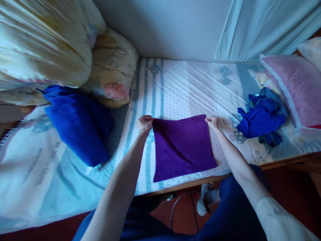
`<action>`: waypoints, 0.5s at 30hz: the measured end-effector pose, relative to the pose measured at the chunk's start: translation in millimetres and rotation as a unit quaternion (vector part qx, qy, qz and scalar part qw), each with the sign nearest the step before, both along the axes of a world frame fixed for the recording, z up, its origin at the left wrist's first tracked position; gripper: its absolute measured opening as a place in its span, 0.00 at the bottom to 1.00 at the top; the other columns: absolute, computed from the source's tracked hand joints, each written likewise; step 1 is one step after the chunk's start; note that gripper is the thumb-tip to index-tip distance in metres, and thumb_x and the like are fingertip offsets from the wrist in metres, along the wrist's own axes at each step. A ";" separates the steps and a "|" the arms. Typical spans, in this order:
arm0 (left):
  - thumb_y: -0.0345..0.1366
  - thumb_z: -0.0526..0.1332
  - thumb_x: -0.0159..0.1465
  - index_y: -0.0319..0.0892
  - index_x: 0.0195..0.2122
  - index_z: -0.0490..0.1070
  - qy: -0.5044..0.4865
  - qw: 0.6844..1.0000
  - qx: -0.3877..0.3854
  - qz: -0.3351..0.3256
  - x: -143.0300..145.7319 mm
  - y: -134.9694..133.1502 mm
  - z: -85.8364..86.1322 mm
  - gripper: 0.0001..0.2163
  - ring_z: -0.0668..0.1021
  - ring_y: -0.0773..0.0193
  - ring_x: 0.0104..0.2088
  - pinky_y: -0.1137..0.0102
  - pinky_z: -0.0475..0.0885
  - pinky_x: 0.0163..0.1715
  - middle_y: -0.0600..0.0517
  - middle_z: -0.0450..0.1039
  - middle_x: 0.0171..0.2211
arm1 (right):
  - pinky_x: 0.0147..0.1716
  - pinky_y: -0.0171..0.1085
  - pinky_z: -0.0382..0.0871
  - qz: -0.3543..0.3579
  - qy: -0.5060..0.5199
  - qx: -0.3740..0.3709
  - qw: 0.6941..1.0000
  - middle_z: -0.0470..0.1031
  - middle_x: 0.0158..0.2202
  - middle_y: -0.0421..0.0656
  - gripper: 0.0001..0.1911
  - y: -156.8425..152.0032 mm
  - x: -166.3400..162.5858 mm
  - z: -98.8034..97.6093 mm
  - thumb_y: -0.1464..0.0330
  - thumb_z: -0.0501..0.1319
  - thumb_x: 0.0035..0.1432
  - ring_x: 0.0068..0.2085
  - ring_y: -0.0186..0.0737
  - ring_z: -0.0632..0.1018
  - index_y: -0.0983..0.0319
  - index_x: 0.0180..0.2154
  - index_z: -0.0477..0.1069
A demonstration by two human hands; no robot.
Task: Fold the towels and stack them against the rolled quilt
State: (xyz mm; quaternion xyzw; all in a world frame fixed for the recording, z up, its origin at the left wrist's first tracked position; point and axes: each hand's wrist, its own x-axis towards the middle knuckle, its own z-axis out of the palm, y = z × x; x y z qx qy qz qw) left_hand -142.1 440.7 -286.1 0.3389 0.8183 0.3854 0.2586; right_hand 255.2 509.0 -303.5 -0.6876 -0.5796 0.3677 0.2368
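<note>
A purple cloth [184, 147], roughly square and looking like a towel, is spread over the bed's patterned sheet [175, 90], close to the front edge. My left hand [145, 124] pinches its far left corner between thumb and fingers. At the far right corner, my right hand [212, 122] grips the cloth in the same way. The far edge is stretched between both hands, with a fold or second layer showing along it. A soft crease runs diagonally across the middle, and the near edge lies towards me.
On the left lies a folded blue cloth [80, 127] beside large yellowish bundled bedding [47, 40]. Crumpled blue clothing [263, 113] rests at right, near a pink pillow [298, 87]. A pale curtain [271, 26] hangs behind. The bed's wooden edge [185, 185] runs before my legs.
</note>
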 end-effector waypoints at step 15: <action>0.41 0.56 0.68 0.44 0.55 0.73 0.155 0.958 -0.031 -0.241 89.5 -242.9 11.4 0.17 0.75 0.46 0.54 0.52 0.71 0.56 0.38 0.69 0.58 | 0.73 0.53 0.39 0.340 -0.214 0.143 0.905 0.45 0.76 0.43 0.30 -96.4 -49.5 1.2 0.60 0.47 0.73 0.75 0.46 0.47 0.58 0.72 0.51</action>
